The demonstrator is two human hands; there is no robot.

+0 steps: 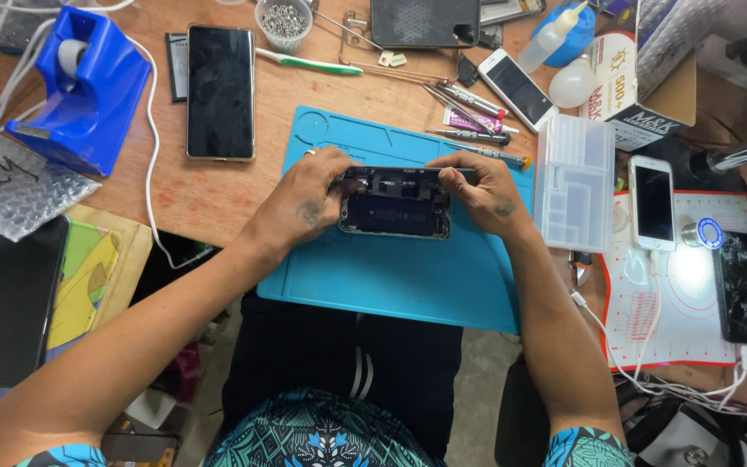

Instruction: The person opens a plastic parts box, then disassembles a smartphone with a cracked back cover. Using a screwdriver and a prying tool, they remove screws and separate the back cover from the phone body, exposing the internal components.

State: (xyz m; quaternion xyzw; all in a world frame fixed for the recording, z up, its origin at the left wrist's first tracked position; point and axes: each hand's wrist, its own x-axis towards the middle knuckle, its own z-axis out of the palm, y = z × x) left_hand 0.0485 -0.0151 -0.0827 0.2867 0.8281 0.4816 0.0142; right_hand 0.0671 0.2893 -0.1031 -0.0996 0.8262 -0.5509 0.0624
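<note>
Both hands on opened phone (screwdrivers just behind).

Your wooden desk carries a blue mat, a blue tape dispenser, a dark phone lying face up, a clear parts box, screwdrivers and a white mat holding 2 phones.

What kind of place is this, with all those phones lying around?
Most likely a phone repair bench: both hands hold an opened phone over a blue work mat, with small screwdrivers and a clear parts box beside it.
</note>
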